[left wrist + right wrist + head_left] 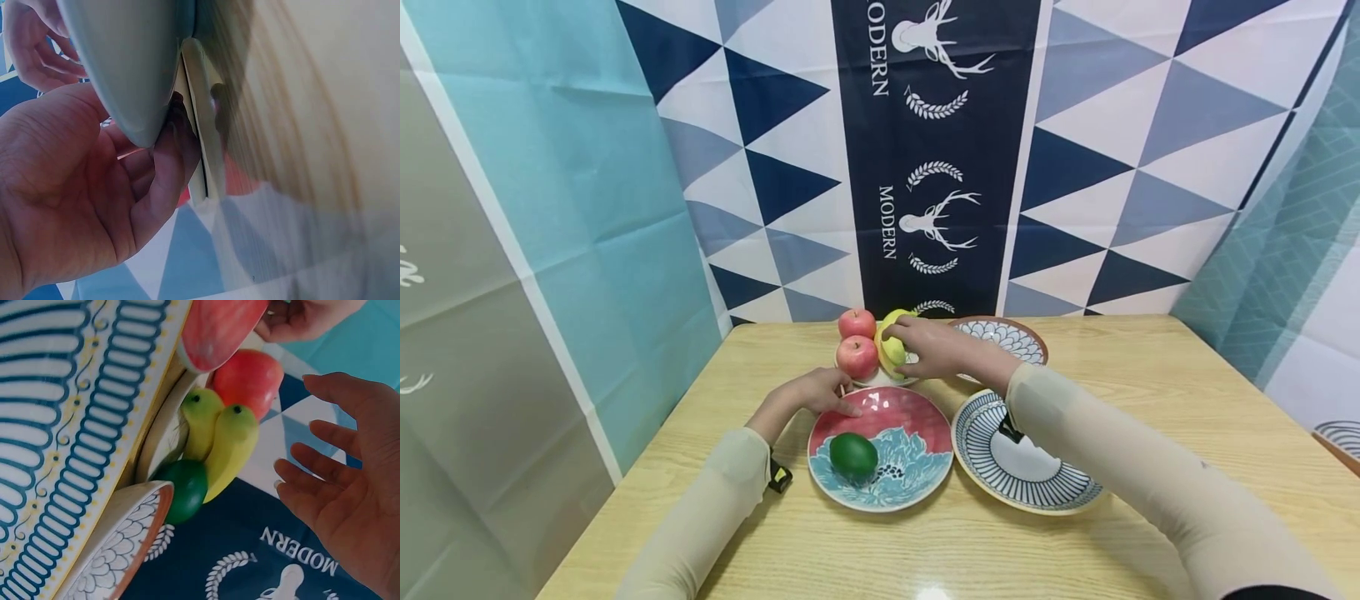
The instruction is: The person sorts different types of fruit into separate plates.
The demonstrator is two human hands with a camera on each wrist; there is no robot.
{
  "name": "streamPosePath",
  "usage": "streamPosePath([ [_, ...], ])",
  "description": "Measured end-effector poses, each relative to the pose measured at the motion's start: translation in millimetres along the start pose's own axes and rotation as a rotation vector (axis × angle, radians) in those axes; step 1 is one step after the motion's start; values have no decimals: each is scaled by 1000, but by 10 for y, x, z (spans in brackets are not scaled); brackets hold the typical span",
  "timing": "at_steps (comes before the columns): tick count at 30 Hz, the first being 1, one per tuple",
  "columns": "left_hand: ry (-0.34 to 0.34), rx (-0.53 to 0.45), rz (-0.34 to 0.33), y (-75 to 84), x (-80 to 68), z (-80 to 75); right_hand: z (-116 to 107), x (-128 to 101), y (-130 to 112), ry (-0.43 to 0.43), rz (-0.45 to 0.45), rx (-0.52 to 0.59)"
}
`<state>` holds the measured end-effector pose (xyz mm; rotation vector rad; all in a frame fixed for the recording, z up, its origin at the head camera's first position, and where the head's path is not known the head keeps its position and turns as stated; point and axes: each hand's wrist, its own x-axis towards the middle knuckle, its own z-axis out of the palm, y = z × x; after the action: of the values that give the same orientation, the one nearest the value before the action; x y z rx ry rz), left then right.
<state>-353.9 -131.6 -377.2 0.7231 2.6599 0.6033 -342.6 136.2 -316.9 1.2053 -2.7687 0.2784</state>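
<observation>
My left hand (820, 390) pinches the left rim of a pink and blue flower-patterned plate (921, 417), thumb on top and fingers curled beneath, as the left wrist view shows. On that plate lies a dark green egg-shaped fruit (853, 456). Behind it, two red apples (857, 357) and yellow bananas (231, 447) with green ends rest on a white dish (880, 379). Over the bananas hovers my right hand (928, 346); its fingers are spread and hold nothing in the right wrist view. There, a second green fruit (187, 494) appears beside the bananas, hidden in the head view.
A blue-striped plate (977, 442) stands right of the flower plate, under my right forearm. Behind it is a brown-rimmed bowl (1036, 340) with a scale pattern. Patterned cloth (775, 167) hangs along the wooden table's (820, 558) back edge. Another patterned dish (1341, 437) shows at far right.
</observation>
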Motion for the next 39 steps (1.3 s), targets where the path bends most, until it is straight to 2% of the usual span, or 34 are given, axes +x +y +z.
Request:
streamPosePath([
  [7, -1, 8, -8, 2, -18, 12, 45, 84, 194, 27, 57, -51],
  [18, -1, -15, -6, -11, -20, 4, 68, 215, 460, -31, 205, -78],
  [29, 0, -17, -6, -7, -29, 4, 109, 325, 642, -60, 300, -9],
  [39, -7, -8, -5, -11, -11, 0, 186, 406, 775, -81, 347, -15],
])
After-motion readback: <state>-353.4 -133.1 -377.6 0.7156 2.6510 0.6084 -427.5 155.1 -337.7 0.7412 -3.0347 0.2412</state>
